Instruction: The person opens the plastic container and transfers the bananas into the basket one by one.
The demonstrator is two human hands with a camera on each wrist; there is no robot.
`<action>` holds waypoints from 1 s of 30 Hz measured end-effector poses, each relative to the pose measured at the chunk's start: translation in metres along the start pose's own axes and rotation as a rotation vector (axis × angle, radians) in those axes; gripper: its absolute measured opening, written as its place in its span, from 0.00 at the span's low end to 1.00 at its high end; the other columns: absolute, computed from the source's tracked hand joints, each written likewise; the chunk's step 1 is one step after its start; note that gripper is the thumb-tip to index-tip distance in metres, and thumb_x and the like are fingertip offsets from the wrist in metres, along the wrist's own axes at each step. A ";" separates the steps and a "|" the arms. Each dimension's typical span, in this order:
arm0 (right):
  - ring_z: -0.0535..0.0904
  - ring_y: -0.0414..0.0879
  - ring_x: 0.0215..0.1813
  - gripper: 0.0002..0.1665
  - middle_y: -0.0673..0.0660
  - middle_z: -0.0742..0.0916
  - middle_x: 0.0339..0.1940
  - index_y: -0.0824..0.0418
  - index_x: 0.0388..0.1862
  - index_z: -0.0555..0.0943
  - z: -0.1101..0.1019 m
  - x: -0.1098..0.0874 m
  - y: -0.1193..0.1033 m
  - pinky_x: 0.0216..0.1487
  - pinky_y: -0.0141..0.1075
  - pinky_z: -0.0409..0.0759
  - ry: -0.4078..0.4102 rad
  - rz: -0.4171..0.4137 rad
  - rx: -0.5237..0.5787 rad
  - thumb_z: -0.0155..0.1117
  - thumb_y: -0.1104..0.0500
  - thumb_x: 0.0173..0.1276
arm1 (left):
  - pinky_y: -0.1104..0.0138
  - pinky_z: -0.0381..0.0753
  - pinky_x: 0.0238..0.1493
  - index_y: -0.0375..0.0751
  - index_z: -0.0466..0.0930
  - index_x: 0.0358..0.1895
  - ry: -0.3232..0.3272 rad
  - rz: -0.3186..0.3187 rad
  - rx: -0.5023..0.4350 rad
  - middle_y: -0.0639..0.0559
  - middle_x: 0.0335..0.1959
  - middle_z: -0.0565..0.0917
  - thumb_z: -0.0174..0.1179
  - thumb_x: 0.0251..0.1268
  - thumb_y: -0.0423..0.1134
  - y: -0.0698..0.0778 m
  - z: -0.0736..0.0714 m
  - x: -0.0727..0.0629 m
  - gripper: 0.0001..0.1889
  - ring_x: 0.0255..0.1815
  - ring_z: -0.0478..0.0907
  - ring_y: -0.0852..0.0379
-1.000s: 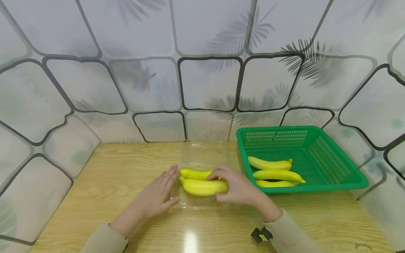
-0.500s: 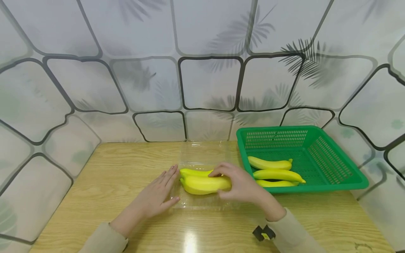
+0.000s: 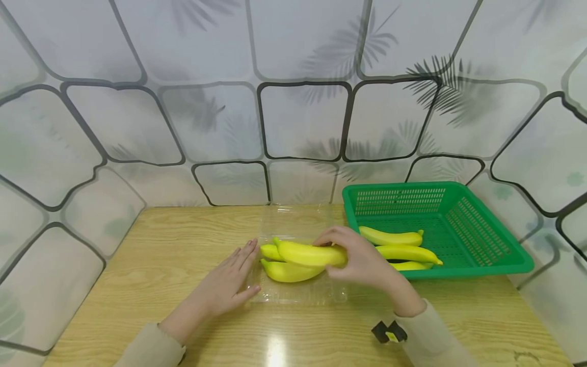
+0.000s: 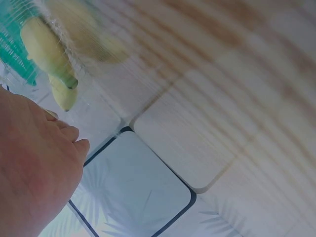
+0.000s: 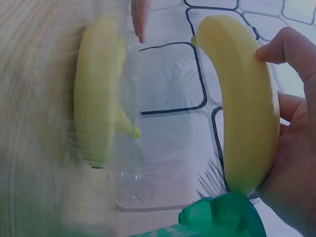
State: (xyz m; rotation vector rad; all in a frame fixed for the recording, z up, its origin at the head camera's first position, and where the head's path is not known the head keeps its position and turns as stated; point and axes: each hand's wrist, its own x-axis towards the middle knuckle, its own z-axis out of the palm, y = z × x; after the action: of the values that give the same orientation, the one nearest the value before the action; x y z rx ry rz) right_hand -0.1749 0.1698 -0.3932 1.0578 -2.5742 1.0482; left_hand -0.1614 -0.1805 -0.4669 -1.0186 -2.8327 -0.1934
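Right hand [image 3: 359,260] pinches curved smooth yellow banana [image 3: 312,254], shifted toward 1 o'clock over open clear plastic box [image 3: 298,296], exposing more of the front curved yellow banana [image 3: 289,273]; likely not seated yet. Left hand [image 3: 227,285] fingers straight, holding nothing, at box's 9 o'clock

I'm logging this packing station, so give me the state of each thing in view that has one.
Box: open, lid back.
Box bananas: two, lying inside.
Held banana: raised above those two.
Right hand: gripping that raised banana.
Left hand: fingers straight, at the box's left edge.
Basket: upright.
Basket bananas: three, lying side by side.
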 end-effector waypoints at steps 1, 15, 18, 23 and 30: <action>0.82 0.43 0.55 0.29 0.47 0.89 0.53 0.53 0.54 0.88 -0.002 0.000 0.001 0.57 0.39 0.86 0.007 -0.001 -0.001 0.74 0.67 0.50 | 0.46 0.61 0.86 0.29 0.51 0.84 0.003 0.001 0.001 0.33 0.87 0.52 0.55 0.80 0.57 0.000 0.000 0.000 0.45 0.88 0.54 0.37; 0.80 0.41 0.50 0.30 0.48 0.87 0.51 0.52 0.56 0.88 -0.026 -0.008 0.010 0.49 0.34 0.83 0.082 0.025 0.008 0.74 0.69 0.53 | 0.46 0.61 0.86 0.29 0.52 0.84 0.009 -0.002 -0.009 0.35 0.88 0.50 0.56 0.79 0.57 0.000 0.000 0.000 0.45 0.88 0.54 0.38; 0.79 0.40 0.50 0.30 0.48 0.87 0.51 0.52 0.56 0.87 -0.030 -0.010 0.012 0.48 0.33 0.83 0.099 0.024 0.009 0.74 0.70 0.53 | 0.46 0.62 0.85 0.28 0.52 0.84 0.020 0.004 -0.002 0.34 0.87 0.52 0.56 0.79 0.57 0.000 0.000 0.000 0.45 0.87 0.55 0.37; 0.79 0.40 0.49 0.29 0.51 0.88 0.53 0.54 0.55 0.88 -0.037 -0.014 0.015 0.47 0.32 0.83 0.123 0.035 -0.003 0.74 0.71 0.52 | 0.47 0.61 0.86 0.28 0.52 0.84 0.015 0.007 0.000 0.33 0.87 0.53 0.56 0.79 0.57 0.000 -0.001 0.000 0.45 0.87 0.55 0.37; 0.78 0.39 0.50 0.29 0.51 0.88 0.53 0.54 0.54 0.88 -0.046 -0.021 0.021 0.46 0.30 0.83 0.143 0.075 -0.019 0.73 0.72 0.53 | 0.47 0.59 0.87 0.29 0.51 0.85 -0.005 0.003 -0.013 0.34 0.88 0.51 0.55 0.80 0.58 0.000 -0.001 0.001 0.45 0.88 0.53 0.38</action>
State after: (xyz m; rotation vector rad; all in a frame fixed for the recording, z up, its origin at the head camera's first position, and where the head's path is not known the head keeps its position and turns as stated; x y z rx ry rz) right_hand -0.1786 0.2226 -0.3789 0.8550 -2.5211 1.0732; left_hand -0.1617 -0.1799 -0.4657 -1.0265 -2.8378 -0.2090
